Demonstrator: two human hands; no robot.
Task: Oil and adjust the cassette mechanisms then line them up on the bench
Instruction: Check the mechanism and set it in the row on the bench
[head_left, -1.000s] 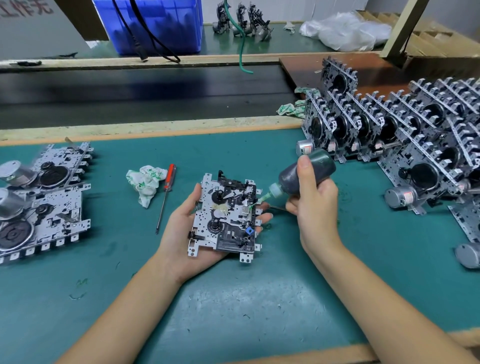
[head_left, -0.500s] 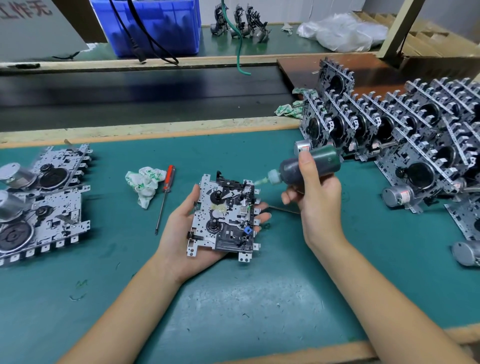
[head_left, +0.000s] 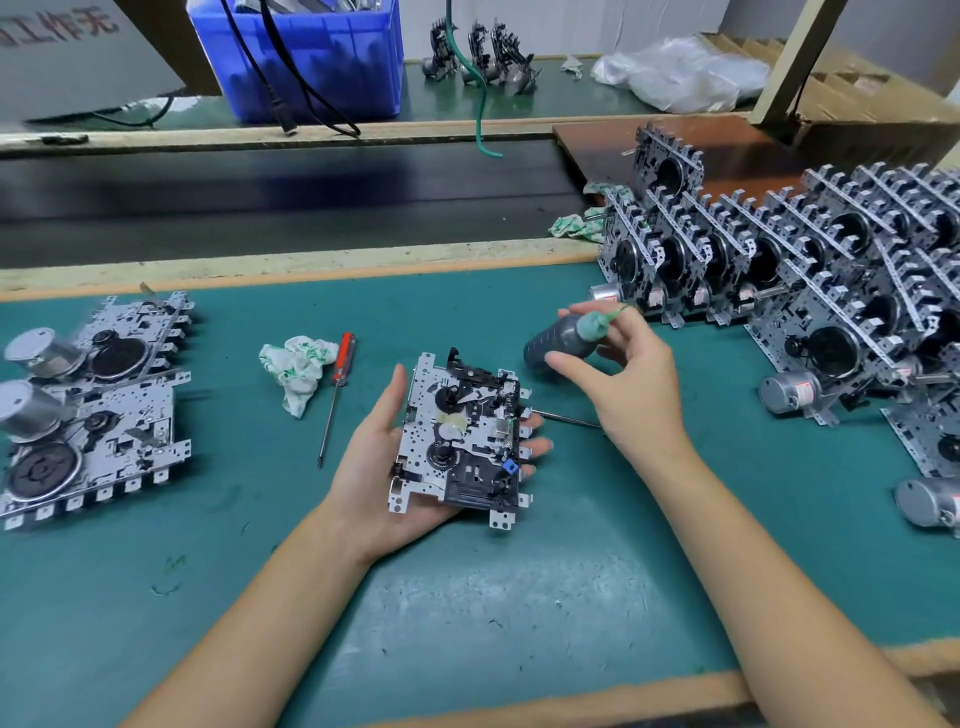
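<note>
A cassette mechanism (head_left: 457, 441), a silver plate with black parts, lies face up on my left hand (head_left: 374, 467). The fingers are straight beneath it and the thumb stands along its left edge. Just beyond it, my right hand (head_left: 634, 379) holds the dark oil bottle (head_left: 558, 340) low over the green bench. The bottle lies sideways between thumb and fingers, its green nozzle pointing right, away from the mechanism. Several mechanisms (head_left: 779, 270) stand on edge in rows at the right.
A red-handled screwdriver (head_left: 337, 384) and a crumpled rag (head_left: 296, 369) lie left of my left hand. A thin metal shaft (head_left: 566, 418) lies under my right hand. Two flat mechanisms (head_left: 93, 415) sit at the far left. A dark conveyor belt (head_left: 260, 197) and a blue crate (head_left: 311, 57) are behind.
My right hand has pulled the oil bottle back from the mechanism, turned its nozzle to the right and lowered it toward the bench. My left hand keeps the mechanism still.
</note>
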